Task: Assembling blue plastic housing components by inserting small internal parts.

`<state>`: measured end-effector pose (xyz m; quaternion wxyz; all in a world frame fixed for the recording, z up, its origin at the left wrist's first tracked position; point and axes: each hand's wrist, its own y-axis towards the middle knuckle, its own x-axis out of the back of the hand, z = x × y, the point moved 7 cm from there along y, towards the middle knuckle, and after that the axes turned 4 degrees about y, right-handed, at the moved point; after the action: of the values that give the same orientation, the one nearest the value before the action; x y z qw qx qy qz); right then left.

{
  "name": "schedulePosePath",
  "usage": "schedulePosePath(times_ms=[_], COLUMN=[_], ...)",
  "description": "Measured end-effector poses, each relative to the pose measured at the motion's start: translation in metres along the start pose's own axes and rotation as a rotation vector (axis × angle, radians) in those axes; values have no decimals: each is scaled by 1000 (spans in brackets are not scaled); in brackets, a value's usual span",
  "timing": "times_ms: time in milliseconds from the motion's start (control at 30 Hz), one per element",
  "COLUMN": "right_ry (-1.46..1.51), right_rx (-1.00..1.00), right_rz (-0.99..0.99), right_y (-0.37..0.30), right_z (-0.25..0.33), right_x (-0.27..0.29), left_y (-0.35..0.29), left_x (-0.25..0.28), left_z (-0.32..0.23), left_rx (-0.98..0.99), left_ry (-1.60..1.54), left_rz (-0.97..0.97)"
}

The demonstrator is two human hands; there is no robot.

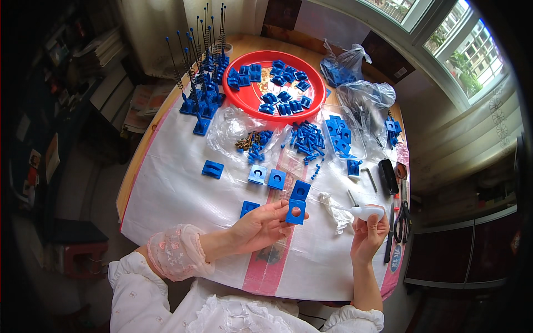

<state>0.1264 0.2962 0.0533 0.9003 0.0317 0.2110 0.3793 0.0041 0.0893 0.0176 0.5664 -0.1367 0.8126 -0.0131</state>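
My left hand [265, 223] pinches the edge of a blue plastic bracket [296, 212] with a round hole, its upper part angled away from the lower. In my right hand [369, 233], the fingers are closed round a white bulb-shaped tool [365, 212]; a thin tip seems to run from it toward the bracket. I cannot tell if the tip touches. Just beyond my left hand lie a blue square piece [277, 178], a shinier one [256, 174] and a curved blue piece [212, 169]. Another blue piece [249, 208] lies partly behind that hand.
A red round tray [230, 91] holds several blue parts. Blue bases with springy black rods [200, 105] crowd the far left. Small blue pegs [307, 139], screws [250, 141] and a clear box [362, 151] lie mid-table. Scissors [402, 222] and crumpled tissue [335, 213] are at right.
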Motion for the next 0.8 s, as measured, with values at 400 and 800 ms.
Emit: schedulePosePath(times_ms=[400, 800], right_ry=[-1, -4], right_rx=[-2, -3], right_rz=[-12, -5], right_y=[0, 0], right_z=[0, 1], right_x=[0, 0], left_y=[-2, -1], left_x=[-1, -2], left_z=[-1, -1], left_rx=[5, -5], left_ry=[6, 11], left_rz=[-20, -9])
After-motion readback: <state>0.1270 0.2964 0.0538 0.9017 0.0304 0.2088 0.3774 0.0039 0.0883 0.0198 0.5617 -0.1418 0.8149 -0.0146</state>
